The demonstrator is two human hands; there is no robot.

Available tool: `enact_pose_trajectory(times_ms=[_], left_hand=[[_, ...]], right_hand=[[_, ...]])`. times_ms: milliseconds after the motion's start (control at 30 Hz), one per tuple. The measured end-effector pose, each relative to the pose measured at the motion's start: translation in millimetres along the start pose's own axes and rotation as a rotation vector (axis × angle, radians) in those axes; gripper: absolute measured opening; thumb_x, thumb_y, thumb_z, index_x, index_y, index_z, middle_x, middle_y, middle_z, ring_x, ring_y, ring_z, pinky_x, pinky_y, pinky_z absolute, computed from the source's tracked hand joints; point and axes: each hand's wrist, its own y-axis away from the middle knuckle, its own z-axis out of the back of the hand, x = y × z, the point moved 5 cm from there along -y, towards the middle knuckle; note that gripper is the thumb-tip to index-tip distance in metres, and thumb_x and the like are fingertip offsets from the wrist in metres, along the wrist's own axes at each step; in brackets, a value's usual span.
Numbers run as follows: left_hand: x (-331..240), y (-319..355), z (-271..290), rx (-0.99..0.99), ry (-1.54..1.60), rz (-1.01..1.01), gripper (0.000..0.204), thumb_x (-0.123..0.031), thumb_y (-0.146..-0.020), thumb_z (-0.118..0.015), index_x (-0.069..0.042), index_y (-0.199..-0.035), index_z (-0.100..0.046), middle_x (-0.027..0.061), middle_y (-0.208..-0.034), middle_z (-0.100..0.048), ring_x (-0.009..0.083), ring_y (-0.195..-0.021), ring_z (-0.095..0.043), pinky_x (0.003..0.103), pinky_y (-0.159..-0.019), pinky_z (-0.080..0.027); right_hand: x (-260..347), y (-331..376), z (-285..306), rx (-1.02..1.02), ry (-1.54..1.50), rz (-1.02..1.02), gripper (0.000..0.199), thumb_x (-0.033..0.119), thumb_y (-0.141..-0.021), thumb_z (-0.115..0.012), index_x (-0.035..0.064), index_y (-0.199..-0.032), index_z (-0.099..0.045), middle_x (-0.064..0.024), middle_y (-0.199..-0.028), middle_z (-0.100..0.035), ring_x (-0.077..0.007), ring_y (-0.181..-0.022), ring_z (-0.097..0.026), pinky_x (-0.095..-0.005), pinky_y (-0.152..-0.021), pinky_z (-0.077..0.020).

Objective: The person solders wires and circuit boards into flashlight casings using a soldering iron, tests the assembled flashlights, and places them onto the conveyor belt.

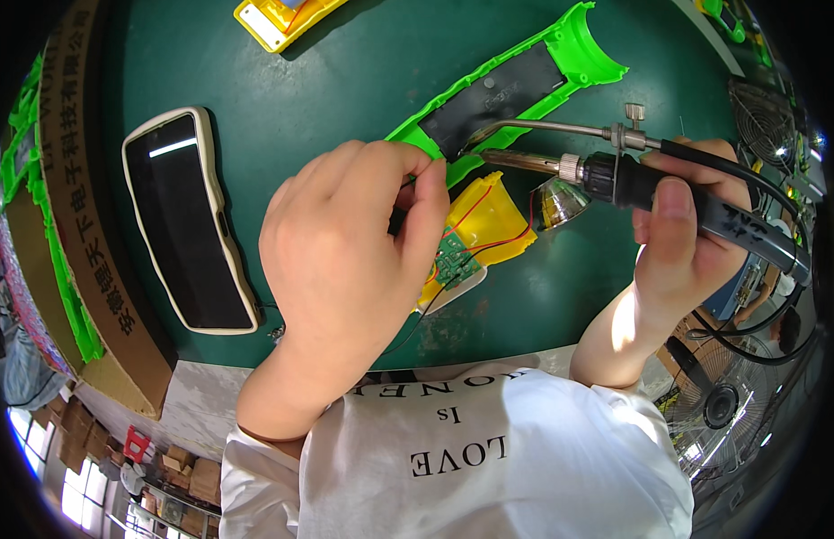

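My right hand (691, 220) is closed round the black handle of a soldering iron (601, 177), which has a thin metal feed tube (547, 126) clamped above it. Its tip points left, at the near end of a bright green plastic half-shell (590, 56). A flat black block (511, 88) lies inside that shell. At the same end, the thumb and forefinger of my left hand (332, 238) are pinched together; what they hold is hidden. Just below sits a yellow plastic housing (498, 220) with red wires and a green circuit board (455, 259), partly behind my left hand.
A shiny cone-shaped reflector (563, 207) lies right of the yellow housing. To the left is a phone (179, 225) in a pale case. Another yellow casing (271, 25) is at the far edge. A cardboard box (102, 242) with green parts borders the left; black cable (767, 184) trails right.
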Motion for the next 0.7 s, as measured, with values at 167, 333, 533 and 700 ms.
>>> enact_pose_trajectory(times_ms=[167, 333, 533, 700], left_hand=[[0.5, 0.6, -0.1, -0.013, 0.011, 0.02, 0.008, -0.003, -0.071, -0.066, 0.0, -0.073, -0.059, 0.0042, -0.063, -0.056, 0.0086, -0.053, -0.053, 0.02, -0.052, -0.041], [0.6, 0.0, 0.1, -0.015, 0.003, 0.031, 0.008, -0.003, -0.071, -0.067, 0.0, -0.073, -0.06, 0.0043, -0.062, -0.056, 0.0082, -0.053, -0.053, 0.02, -0.052, -0.041], [1.6, 0.5, 0.2, -0.011, 0.025, 0.047, 0.007, -0.003, -0.07, -0.067, 0.0, -0.074, -0.062, 0.0046, -0.061, -0.056, 0.0082, -0.052, -0.052, 0.02, -0.05, -0.04], [-0.5, -0.4, 0.5, -0.005, 0.009, 0.048, 0.007, -0.003, -0.07, -0.067, 0.0, -0.074, -0.062, 0.0048, -0.061, -0.056, 0.0084, -0.052, -0.052, 0.02, -0.05, -0.041]], right_hand=[[-0.5, 0.3, -1.0, -0.023, -0.016, -0.012, 0.02, 0.012, -0.081, -0.053, -0.0077, -0.084, -0.053, -0.0082, -0.076, -0.054, -0.0032, -0.042, -0.038, -0.0167, -0.039, -0.0286], [1.0, -0.8, -1.9, -0.009, -0.012, 0.013, 0.02, 0.012, -0.081, -0.054, -0.0077, -0.084, -0.054, -0.0081, -0.075, -0.053, -0.0035, -0.042, -0.038, -0.017, -0.039, -0.0287], [0.5, -2.0, -2.8, -0.014, -0.003, 0.051, 0.021, 0.012, -0.081, -0.055, -0.008, -0.083, -0.054, -0.0079, -0.075, -0.053, -0.0039, -0.043, -0.039, -0.0172, -0.039, -0.0289], [0.6, -1.8, -2.0, -0.009, -0.014, 0.042, 0.019, 0.011, -0.081, -0.054, -0.0081, -0.083, -0.054, -0.0083, -0.075, -0.053, -0.004, -0.043, -0.039, -0.0172, -0.039, -0.029]])
